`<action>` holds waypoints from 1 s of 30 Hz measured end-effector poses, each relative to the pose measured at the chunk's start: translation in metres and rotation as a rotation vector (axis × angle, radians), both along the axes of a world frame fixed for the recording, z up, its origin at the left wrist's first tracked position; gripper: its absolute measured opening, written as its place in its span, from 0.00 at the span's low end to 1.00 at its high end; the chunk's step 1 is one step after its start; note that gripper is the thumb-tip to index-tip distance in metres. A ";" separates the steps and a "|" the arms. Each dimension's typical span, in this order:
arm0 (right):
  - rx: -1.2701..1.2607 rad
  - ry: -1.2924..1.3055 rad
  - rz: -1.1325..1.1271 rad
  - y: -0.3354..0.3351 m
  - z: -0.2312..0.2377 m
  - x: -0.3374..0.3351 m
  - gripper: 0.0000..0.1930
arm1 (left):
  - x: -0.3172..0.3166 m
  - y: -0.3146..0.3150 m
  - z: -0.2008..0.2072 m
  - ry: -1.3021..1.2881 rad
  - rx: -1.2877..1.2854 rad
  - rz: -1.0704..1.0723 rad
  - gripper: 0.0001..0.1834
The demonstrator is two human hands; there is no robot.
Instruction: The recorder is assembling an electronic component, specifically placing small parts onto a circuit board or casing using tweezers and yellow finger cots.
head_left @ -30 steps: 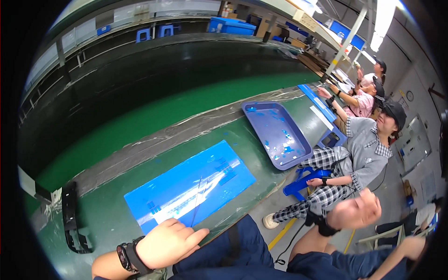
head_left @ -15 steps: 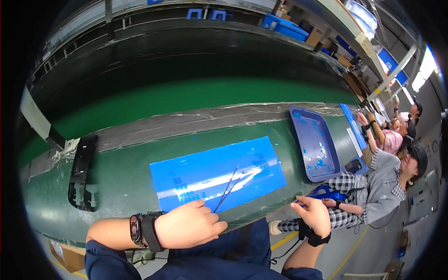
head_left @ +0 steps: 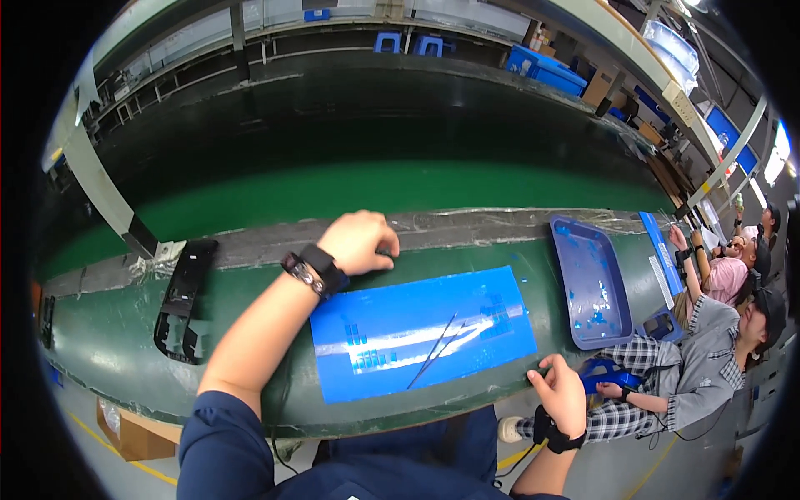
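We've got the blue sheet [head_left: 400,312] flat on the green surface [head_left: 100,358], blue strips [head_left: 372,361] and a thin dark tool [head_left: 432,350] on it. Our left hand [head_left: 358,242], loosely curled, thumb parted, is past its far edge; our right hand [head_left: 560,396], narrow gap, near its near-right corner.

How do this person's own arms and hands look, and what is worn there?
The left hand and right hand are bare. Worn on the left: a dark watch and a wide black strap; on the right: a black wristband. The navy left sleeve ends near the elbow.
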State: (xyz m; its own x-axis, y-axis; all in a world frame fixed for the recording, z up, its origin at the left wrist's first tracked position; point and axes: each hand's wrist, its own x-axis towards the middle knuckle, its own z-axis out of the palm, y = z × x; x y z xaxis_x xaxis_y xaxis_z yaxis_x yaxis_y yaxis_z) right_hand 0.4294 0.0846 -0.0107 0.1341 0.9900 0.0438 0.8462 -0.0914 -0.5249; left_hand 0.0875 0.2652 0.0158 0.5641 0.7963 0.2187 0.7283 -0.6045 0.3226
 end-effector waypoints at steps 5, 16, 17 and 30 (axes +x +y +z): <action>0.004 -0.008 -0.009 0.001 -0.003 0.000 0.12 | 0.006 0.005 -0.019 0.041 -0.038 0.041 0.09; 0.091 -0.095 -0.065 0.007 -0.004 -0.008 0.12 | 0.013 0.004 -0.029 0.074 -0.009 0.190 0.05; 0.086 -0.078 -0.094 0.006 -0.001 -0.010 0.11 | 0.013 0.001 -0.028 0.090 -0.005 0.180 0.05; 0.350 0.528 0.233 0.013 0.012 -0.075 0.04 | 0.022 -0.062 0.066 -0.191 0.335 -0.038 0.02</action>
State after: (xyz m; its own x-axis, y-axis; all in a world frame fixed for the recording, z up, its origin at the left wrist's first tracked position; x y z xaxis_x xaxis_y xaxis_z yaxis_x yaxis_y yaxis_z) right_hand 0.3547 0.0978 0.0010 0.0102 0.9350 0.3544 0.4451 0.3131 -0.8390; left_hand 0.1091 0.2037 0.0817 0.5160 0.6420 0.5671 0.6491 -0.7250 0.2303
